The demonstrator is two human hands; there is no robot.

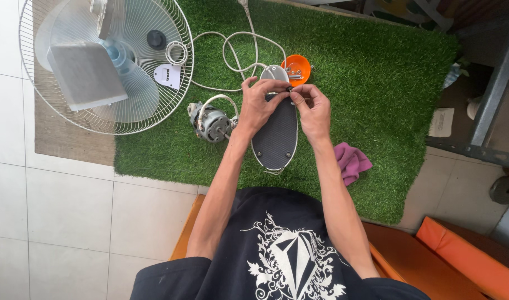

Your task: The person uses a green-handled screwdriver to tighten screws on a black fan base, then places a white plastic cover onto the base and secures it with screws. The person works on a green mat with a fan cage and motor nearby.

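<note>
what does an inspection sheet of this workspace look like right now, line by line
surface: green turf mat laid on a white tiled floor
job's things: oval dark base plate lies flat on the mat, both hands at its far end
clutter: fan guard with blades, motor, orange bowl holding small parts, purple cloth
grippers: left hand rests on the plate; right hand pinches a small dark part at the plate's edge
cables: white cord loops across the mat to the plate's far end
surroundings: orange seat, grey metal frame at right
</note>
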